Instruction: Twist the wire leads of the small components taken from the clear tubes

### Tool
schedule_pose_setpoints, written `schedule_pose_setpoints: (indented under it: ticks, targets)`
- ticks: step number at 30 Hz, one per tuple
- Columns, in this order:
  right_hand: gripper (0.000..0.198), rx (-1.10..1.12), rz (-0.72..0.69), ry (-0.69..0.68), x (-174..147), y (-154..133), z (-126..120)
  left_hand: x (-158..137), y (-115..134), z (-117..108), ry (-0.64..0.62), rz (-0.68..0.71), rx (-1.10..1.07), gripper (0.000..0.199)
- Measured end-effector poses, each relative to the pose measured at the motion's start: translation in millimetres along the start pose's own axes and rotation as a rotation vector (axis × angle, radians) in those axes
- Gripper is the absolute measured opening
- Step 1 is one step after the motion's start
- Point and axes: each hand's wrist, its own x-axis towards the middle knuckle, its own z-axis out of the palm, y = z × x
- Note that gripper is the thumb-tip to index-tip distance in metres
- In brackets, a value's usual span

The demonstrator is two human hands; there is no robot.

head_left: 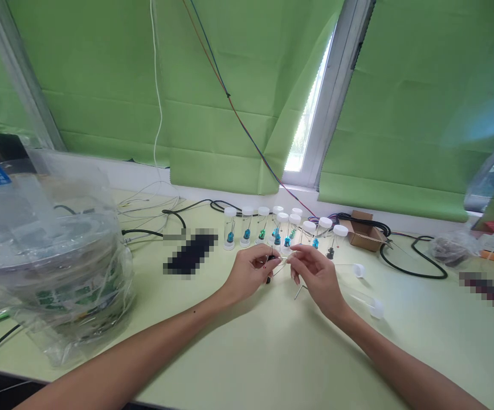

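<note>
Tube cluster: a bunch of upright clear cylindrical tubes with round white caps (281,230) is stood on the pale yellow-green table (247,353), with small blue, green and dark pieces seen inside. Everything below is placed from this cluster.
Left hand: just in front of the cluster, the left hand (250,272) is closed, and a small black part (273,258) is pinched between thumb and fingers.
Black part: held up at the near side of the cluster, finer detail kinda lost behind the fingers.
Right hand: front of the cluster too, the right hand (317,279) is curled in close to the black part; whether anything is gripped can't really be told.
Metal rod: a thin grey metal rod (299,292) is seen under that hand, also in front of the cluster, partly covered.
Loose tubes: two clear tubes with white ends (364,300) are laid flat, front-right of the cluster.
Box: a small open brown cardboard box (364,234) is parked right of the cluster.
Wrapped bundle: a big round plastic-wrapped bundle (54,285) is set well left of it.
</note>
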Motion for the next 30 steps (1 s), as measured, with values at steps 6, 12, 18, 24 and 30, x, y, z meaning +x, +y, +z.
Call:
schedule_pose_setpoints:
  ticks: [6,12,18,24,30]
  targets:
    - [0.013,-0.281,-0.178,0.01,-1.8,1.7,-5.4,0.3,0.1,-0.1,-0.017,-0.067,-0.078,0.021]
    - [0.011,-0.384,-0.284,0.006,-2.0,2.2,-9.6,0.6,-4.6,0.5,-0.029,-0.064,-0.117,0.021]
    - [0.012,-0.381,-0.234,0.022,-0.9,1.2,-8.4,-1.6,-7.3,0.1,-0.034,-0.026,-0.096,0.022]
    - [0.018,-0.372,-0.147,0.0,-2.3,-0.3,-8.9,-1.0,-4.9,-0.1,-0.019,0.04,-0.004,0.02]
    - [0.026,-0.294,-0.025,-0.068,-0.6,-1.4,-6.5,-1.0,-2.6,-0.8,-0.015,0.101,0.072,0.017]
